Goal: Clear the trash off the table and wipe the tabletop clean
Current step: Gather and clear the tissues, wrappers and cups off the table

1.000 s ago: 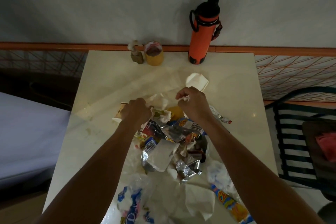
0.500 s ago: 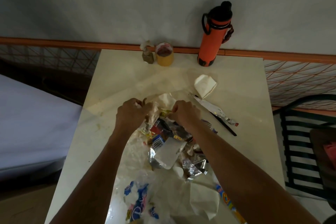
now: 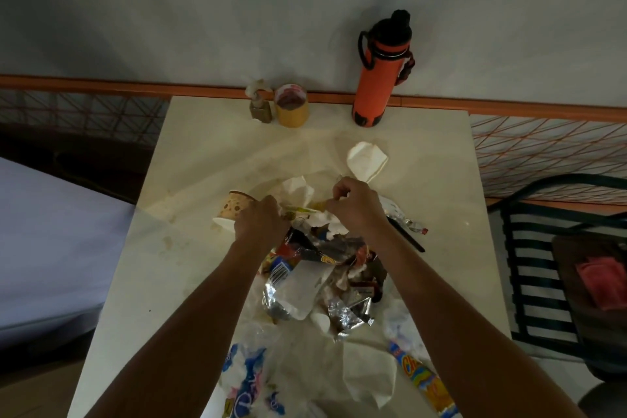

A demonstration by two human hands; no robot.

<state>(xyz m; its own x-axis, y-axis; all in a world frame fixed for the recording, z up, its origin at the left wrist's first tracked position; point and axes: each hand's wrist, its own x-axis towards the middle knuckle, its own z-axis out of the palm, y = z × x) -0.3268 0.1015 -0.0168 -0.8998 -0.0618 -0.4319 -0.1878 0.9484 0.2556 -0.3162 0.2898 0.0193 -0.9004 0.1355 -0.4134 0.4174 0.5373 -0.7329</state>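
Observation:
A heap of trash [image 3: 319, 268] lies mid-table on the pale tabletop [image 3: 203, 159]: foil snack wrappers, crumpled tissues, torn paper. My left hand [image 3: 261, 224] is curled over the heap's far left edge, gripping crumpled paper beside a tipped paper cup [image 3: 234, 209]. My right hand [image 3: 356, 204] pinches a piece of crumpled tissue at the heap's far side. A crushed white cup [image 3: 366, 159] lies just beyond my right hand. A silver wrapper [image 3: 403, 219] and a black stick [image 3: 407, 237] lie to the right. A plastic bag [image 3: 244, 380] is spread at the near edge.
At the back edge stand an orange bottle [image 3: 380, 75], a roll of tape [image 3: 291, 105] and a small bottle [image 3: 259, 105]. A dark slatted chair [image 3: 556, 268] stands to the right, with a pink cloth [image 3: 604, 282] on it. Stains mark the table's left side [image 3: 168, 241].
The hands spread slightly apart at the heap's far edge. The paper cup at the left hand has come into view. The right hand has lifted a little with the tissue.

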